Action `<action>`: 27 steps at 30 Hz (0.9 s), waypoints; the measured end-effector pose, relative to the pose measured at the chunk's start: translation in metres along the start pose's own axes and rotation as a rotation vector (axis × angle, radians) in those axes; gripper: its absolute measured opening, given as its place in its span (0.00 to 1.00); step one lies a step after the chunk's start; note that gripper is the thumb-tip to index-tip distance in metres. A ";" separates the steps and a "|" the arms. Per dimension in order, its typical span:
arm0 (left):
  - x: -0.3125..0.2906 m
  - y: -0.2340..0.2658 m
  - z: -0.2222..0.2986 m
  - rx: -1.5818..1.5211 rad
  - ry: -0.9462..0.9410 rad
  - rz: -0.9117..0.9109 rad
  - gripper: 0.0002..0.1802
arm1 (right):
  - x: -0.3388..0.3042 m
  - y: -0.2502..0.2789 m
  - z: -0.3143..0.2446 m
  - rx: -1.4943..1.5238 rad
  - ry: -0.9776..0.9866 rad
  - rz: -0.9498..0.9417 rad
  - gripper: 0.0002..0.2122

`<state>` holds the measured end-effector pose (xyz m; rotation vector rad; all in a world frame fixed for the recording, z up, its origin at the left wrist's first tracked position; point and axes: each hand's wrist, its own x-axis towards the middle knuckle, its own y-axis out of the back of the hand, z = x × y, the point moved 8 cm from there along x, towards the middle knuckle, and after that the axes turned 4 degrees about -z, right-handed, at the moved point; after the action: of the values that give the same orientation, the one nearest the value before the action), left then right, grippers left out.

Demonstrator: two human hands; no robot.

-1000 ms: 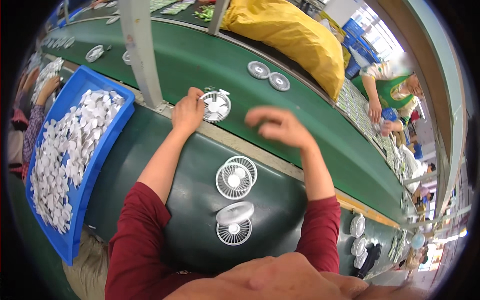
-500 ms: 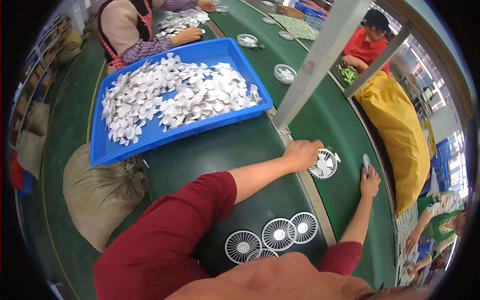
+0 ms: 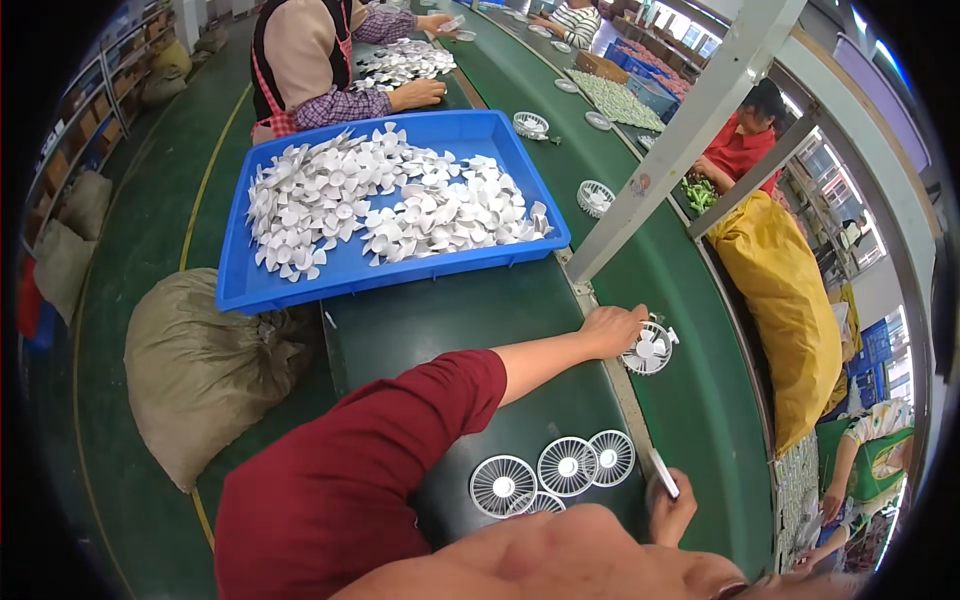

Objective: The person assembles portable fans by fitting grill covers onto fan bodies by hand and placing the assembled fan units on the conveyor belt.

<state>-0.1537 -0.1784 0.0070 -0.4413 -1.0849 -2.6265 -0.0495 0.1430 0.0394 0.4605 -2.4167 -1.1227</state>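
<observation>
My left hand [image 3: 612, 332] is closed on the rim of a small white fan housing [image 3: 648, 350]; white blades show inside its cage. The housing rests on the green conveyor belt. Closer to me, at the belt's near edge, my right hand [image 3: 672, 515] grips a thin white round fan grille [image 3: 661, 472], seen edge-on and tilted. On the dark work surface between my arms lie several white fan grilles [image 3: 567, 467], partly overlapping.
A blue tray [image 3: 400, 268] heaped with white fan blades [image 3: 330, 200] stands ahead left. A metal post [image 3: 680, 150] rises beside the belt. More fan housings [image 3: 595, 198] sit farther up the belt. A tan sack [image 3: 215, 370] is left, a yellow sack [image 3: 775, 310] right. Co-workers sit nearby.
My right hand has come back from the belt's far side toward me with the grille. My left hand still holds the fan housing. The whole view has shifted slightly.
</observation>
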 end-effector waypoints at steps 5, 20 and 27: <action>0.000 0.007 0.001 -0.109 -0.004 0.090 0.10 | -0.011 0.034 -0.003 0.023 -0.070 0.227 0.13; -0.075 -0.015 0.011 -1.165 0.342 -0.015 0.18 | -0.037 -0.017 -0.016 0.150 -0.165 0.232 0.12; -0.110 -0.032 0.079 -1.794 0.486 -0.236 0.16 | -0.009 -0.035 -0.068 0.932 -0.190 0.264 0.13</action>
<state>-0.0499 -0.0856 -0.0010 0.1131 1.5899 -2.8284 -0.0026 0.0822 0.0492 0.2857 -2.9471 0.1363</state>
